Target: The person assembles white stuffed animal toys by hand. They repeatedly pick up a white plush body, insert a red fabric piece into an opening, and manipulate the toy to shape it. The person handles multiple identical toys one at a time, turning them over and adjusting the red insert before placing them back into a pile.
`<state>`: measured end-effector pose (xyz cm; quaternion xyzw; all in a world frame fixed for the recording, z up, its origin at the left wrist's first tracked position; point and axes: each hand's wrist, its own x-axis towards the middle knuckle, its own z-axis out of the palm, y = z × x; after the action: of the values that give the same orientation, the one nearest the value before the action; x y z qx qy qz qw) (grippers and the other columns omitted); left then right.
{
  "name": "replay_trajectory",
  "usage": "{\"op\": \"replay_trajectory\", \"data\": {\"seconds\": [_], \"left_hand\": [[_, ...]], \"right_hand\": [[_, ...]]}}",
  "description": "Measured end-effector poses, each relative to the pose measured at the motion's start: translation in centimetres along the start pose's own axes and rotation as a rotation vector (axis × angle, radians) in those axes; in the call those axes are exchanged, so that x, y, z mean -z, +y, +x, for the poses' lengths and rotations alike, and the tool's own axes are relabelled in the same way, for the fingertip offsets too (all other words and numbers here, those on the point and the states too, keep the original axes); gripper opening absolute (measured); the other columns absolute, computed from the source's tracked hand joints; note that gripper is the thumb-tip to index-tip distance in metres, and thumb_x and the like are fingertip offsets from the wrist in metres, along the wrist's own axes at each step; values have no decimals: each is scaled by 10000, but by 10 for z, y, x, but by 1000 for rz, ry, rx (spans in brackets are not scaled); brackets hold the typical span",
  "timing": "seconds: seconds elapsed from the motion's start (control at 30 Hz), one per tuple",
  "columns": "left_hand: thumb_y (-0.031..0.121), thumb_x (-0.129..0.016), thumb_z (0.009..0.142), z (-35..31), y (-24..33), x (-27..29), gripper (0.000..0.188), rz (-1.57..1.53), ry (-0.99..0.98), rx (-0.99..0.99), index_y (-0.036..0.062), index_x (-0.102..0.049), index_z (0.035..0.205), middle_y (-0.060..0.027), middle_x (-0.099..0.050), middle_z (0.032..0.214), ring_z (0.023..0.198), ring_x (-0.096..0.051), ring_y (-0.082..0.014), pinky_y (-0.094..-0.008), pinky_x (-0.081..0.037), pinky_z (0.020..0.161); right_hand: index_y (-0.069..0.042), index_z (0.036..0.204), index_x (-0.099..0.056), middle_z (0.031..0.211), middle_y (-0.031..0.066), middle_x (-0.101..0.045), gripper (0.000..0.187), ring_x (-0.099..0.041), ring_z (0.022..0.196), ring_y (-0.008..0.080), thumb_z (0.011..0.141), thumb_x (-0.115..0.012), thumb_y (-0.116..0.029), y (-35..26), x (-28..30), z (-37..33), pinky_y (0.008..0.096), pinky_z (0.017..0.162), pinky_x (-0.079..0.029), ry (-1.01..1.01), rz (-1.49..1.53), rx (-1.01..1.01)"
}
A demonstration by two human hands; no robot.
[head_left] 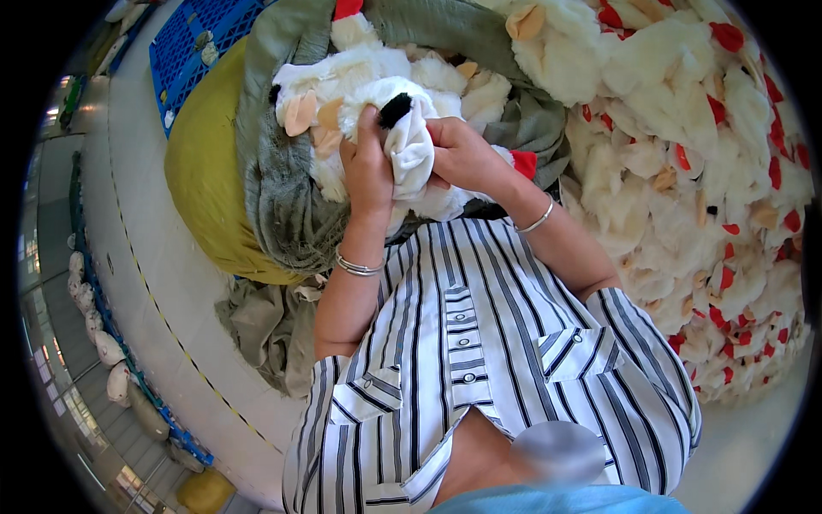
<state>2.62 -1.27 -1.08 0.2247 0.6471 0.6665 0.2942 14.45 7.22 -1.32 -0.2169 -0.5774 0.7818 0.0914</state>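
Observation:
Both of my hands grip one white plush toy skin [409, 141] with a black patch at its top. My left hand [366, 163] holds its left side, fingers curled over the fabric. My right hand [462, 154] pinches its right side. The piece is held above a grey-green cloth sack [282, 197] that holds more white plush pieces with tan ears and red parts. A silver bangle sits on each wrist. My striped shirt fills the lower middle of the view.
A large heap of white plush pieces with red and tan bits [711, 188] fills the right side. A yellow sack [201, 180] lies left of the grey-green one. A blue plastic pallet [193, 43] is at the top left. Pale floor with a dashed line runs down the left.

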Motion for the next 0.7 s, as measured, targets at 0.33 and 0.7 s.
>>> {"op": "replay_trajectory", "data": {"seconds": [0.33, 0.7], "left_hand": [[427, -690, 812, 98, 71, 3, 496, 114, 173, -250, -22, -632, 1017, -51, -638, 855, 741, -580, -140, -288, -481, 694], [209, -684, 850, 43, -56, 21, 301, 513, -389, -227, 43, -618, 1092, -66, -637, 1057, 951, -569, -149, -286, -454, 849]], "right_hand": [[8, 988, -640, 850, 108, -664, 328, -605, 641, 129, 924, -551, -301, -79, 78, -10, 243, 565, -442, 294, 44, 604], [2, 1271, -511, 1193, 113, -595, 474, -582, 1039, 170, 880, -625, -241, 157, 148, 63, 294, 853, -487, 400, -257, -156]]}}
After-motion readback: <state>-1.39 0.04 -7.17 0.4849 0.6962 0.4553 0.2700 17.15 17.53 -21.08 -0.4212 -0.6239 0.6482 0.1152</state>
